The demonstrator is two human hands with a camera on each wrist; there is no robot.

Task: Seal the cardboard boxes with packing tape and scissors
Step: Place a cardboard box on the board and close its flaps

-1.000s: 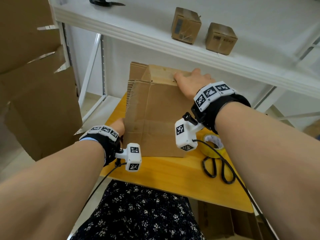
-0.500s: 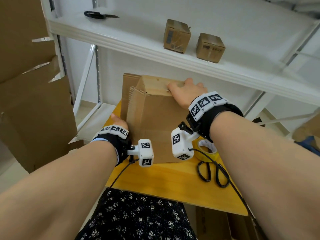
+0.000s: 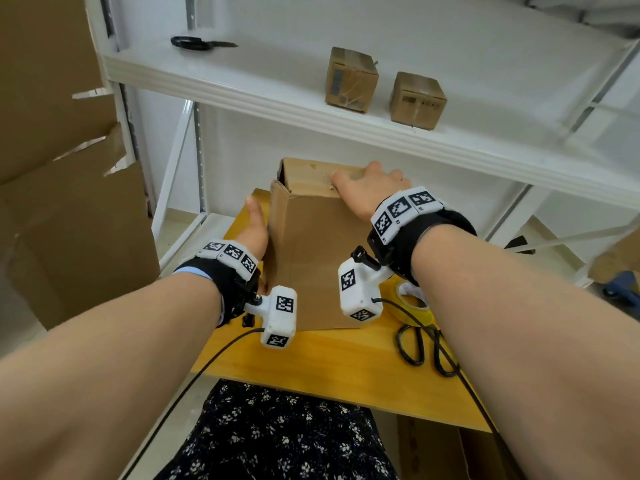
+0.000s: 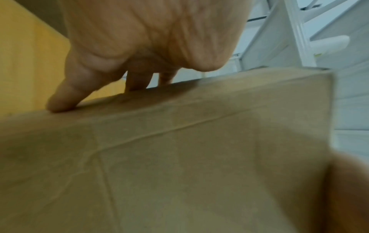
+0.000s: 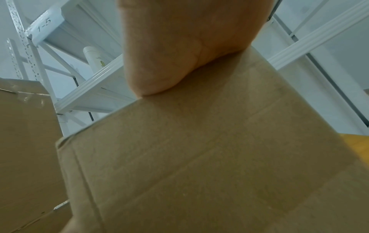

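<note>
A brown cardboard box [image 3: 311, 258] stands upright on the yellow wooden table [image 3: 329, 368]. My left hand [image 3: 254, 230] lies flat against the box's left side, thumb pointing up; in the left wrist view its fingers [image 4: 66, 94] press on the cardboard [image 4: 179, 157]. My right hand [image 3: 367, 192] lies over the box's top, with its fingers bent down past the far edge and hidden. The right wrist view shows only the heel of that hand [image 5: 169, 63] on the box's top edge [image 5: 199, 157]. A yellow tape roll [image 3: 414, 303] and black-handled scissors [image 3: 422, 348] lie right of the box, partly under my right arm.
A white shelf [image 3: 277, 88] just above the box carries two small taped boxes [image 3: 350, 81] [image 3: 417, 100] and a second pair of scissors [image 3: 197, 43]. Large torn cardboard sheets [image 3: 69, 220] stand at the left. Another carton [image 3: 450, 455] sits under the table.
The box's left side has been pushed in, so it looks narrower and squarer. My left hand has slid from the near bottom corner further along the left side. My right hand stays on top.
</note>
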